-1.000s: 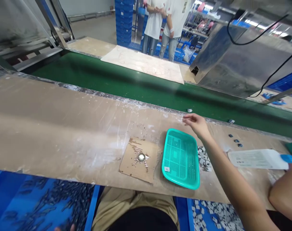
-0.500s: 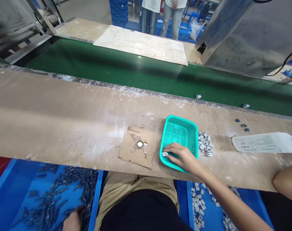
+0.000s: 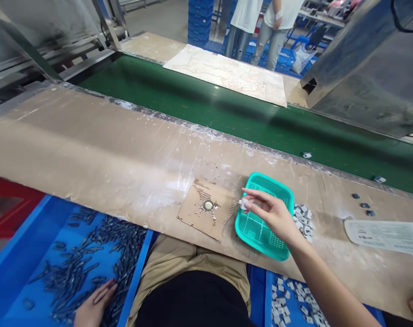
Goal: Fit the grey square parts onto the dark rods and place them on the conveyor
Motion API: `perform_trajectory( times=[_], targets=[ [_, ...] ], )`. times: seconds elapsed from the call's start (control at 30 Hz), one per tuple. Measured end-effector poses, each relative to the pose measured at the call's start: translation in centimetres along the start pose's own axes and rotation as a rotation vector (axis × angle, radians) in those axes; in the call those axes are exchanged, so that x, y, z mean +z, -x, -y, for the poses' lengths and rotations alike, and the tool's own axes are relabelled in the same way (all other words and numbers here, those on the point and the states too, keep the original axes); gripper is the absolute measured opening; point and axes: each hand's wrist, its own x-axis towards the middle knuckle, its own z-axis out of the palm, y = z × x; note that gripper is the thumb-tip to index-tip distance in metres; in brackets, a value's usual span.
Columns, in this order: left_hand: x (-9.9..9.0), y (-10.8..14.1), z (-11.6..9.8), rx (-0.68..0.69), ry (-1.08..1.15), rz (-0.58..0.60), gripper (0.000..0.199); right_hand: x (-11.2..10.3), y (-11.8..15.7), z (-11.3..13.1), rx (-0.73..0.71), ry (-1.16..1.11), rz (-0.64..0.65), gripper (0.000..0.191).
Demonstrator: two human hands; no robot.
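Note:
My right hand (image 3: 269, 211) is above the green basket (image 3: 264, 247), with a small white piece (image 3: 243, 204) pinched between thumb and fingers at the basket's left side. My left hand (image 3: 95, 306) reaches into the blue bin (image 3: 39, 254) at the lower left, among many dark slender parts (image 3: 68, 277). Its fingers are pressed together at the edge of the pile; whatever they hold is too small to name. Left of the basket, a cardboard square (image 3: 193, 213) carries a small round cap (image 3: 208, 205) with wet, shiny spots around it.
White pieces (image 3: 303, 220) lie in a pile right of the basket, others in a lower-right bin (image 3: 269, 290). Dark pieces (image 3: 365, 205) and a white strip (image 3: 386, 235) lie further right. Behind runs a green belt (image 3: 193, 97); two people (image 3: 242, 18) stand beyond.
My right hand has lifted the white piece out of the basket's bottom. My left hand shows more fully over the dark parts. The whole view has shifted and tilted.

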Motion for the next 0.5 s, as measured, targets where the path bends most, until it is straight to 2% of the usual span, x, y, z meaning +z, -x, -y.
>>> perform_trajectory(
  times=[0.1, 0.2, 0.33, 0.5],
  targets=[
    [0.3, 0.6, -1.5, -0.108, 0.358, -0.021, 0.029, 2.1, -1.1, 0.6, -0.191, 0.322, 0.002, 0.036],
    [0.9, 1.6, -4.4, -0.151, 0.623, -0.058, 0.033, 4.2, -2.1, 0.6, -0.342, 0.551, 0.093, 0.029],
    [2.4, 4.0, -8.0, -0.213, 0.755, 0.046, 0.036, 6.4, -3.4, -0.1, -0.463, 0.639, 0.243, 0.022],
    [4.6, 6.9, -9.8, -0.218, 0.796, 0.234, 0.027, 7.4, -4.2, -1.3, -0.448, 0.722, 0.307, 0.020]
  ],
)
